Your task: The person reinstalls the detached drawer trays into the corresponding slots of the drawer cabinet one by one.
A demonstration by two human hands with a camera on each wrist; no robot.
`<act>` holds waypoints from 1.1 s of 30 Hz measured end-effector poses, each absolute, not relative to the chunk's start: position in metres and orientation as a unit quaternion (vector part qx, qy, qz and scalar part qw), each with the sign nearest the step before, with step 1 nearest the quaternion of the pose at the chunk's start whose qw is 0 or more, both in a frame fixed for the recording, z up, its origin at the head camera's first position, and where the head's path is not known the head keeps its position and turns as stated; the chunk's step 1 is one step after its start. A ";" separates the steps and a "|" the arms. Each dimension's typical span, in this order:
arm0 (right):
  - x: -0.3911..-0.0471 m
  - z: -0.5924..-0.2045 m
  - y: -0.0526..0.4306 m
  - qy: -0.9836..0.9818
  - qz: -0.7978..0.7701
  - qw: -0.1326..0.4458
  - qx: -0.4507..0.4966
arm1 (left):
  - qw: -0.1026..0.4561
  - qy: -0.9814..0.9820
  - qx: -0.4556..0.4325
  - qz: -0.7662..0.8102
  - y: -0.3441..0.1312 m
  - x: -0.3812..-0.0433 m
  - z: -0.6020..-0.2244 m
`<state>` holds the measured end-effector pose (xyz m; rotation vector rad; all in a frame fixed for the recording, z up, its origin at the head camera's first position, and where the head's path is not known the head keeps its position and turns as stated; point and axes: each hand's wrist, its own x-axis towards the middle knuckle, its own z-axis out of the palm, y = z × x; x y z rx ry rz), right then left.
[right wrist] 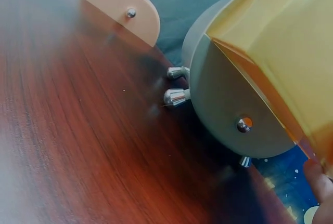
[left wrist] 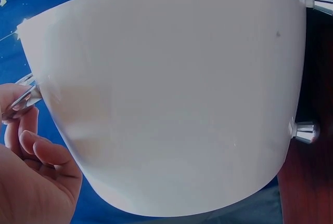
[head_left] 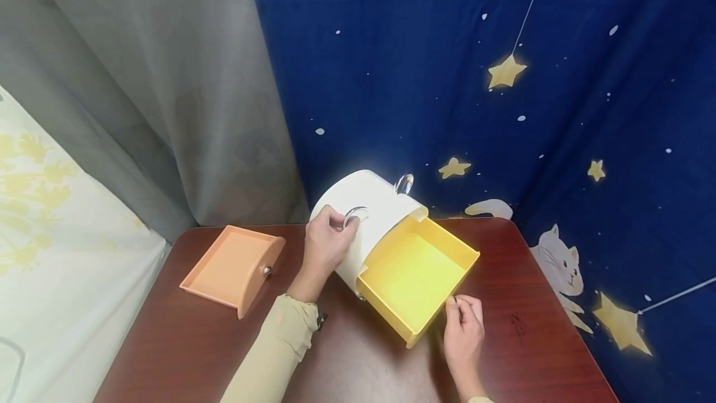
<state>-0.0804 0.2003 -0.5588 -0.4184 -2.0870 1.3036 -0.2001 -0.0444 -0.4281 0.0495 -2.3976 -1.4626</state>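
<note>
A white rounded drawer box (head_left: 360, 194) is tilted on the table, with a yellow drawer (head_left: 416, 266) pulled partway out of its front. My left hand (head_left: 326, 241) pinches a shiny metal loop (left wrist: 23, 99) on top of the box. At the drawer's front edge, my right hand (head_left: 464, 331) grips it between thumb and fingers; whether by a knob cannot be told. Below the yellow drawer, the right wrist view shows a grey-green lower drawer front (right wrist: 223, 99) with a round metal knob (right wrist: 244, 124), flush in the box. A second metal loop (head_left: 404, 184) stands beyond my left hand.
To the left lies a loose orange drawer (head_left: 226, 266), semicircular front and metal knob (head_left: 266, 270) facing right. Short metal feet (right wrist: 177, 96) stick out from the box's underside. Behind the brown wooden table (head_left: 537, 341) hang grey and blue star-patterned curtains (head_left: 391, 79).
</note>
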 end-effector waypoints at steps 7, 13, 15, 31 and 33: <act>-0.084 -0.556 0.200 -0.807 0.485 0.298 -0.160 | 0.167 -0.840 0.013 -0.517 -0.045 -0.200 -0.426; -0.081 -0.560 0.191 -0.784 0.492 0.344 -0.161 | 0.156 -0.841 0.020 -0.518 -0.046 -0.200 -0.427; -0.081 -0.562 0.188 -0.779 0.492 0.353 -0.163 | 0.154 -0.842 0.020 -0.517 -0.046 -0.200 -0.427; -0.077 -0.564 0.177 -0.749 0.487 0.415 -0.171 | 0.145 -0.845 0.017 -0.514 -0.045 -0.200 -0.425; -0.077 -0.564 0.177 -0.745 0.488 0.421 -0.172 | 0.143 -0.847 0.018 -0.512 -0.045 -0.200 -0.425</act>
